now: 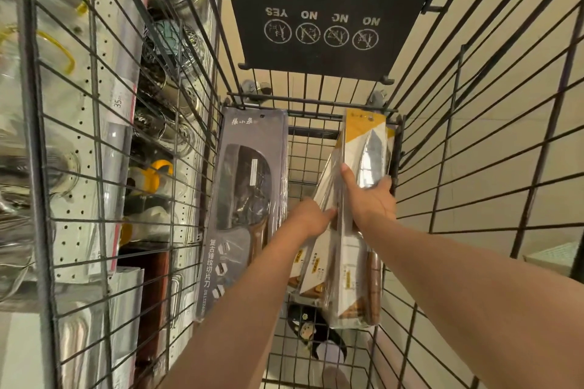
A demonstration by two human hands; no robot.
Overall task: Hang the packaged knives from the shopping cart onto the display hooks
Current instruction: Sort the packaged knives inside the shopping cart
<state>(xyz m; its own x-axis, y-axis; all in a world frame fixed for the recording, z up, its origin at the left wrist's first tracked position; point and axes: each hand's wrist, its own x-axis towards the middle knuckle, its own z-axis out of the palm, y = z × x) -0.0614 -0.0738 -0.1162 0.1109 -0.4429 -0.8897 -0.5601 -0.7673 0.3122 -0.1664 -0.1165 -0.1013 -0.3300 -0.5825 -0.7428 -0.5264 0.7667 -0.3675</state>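
Two hands reach into the wire shopping cart [474, 136]. The right hand [368, 196] grips the yellow-white knife packages [354, 262] standing by the cart's right wall; the left hand [311, 216] touches them with loosely curled fingers. A grey knife package [243, 199] leans at the left wall. Outside, left, stands a pegboard shelf [85, 123]; the floor [505, 9] is beige.

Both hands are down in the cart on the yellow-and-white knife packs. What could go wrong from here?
1. The right hand grips several yellow-and-white knife packs at once, while the left hand only touches their edges; the glossy stack could fan apart and slip when lifted.
2. The dark cleaver packs lean on the shopping cart wall close by and could get knocked over.
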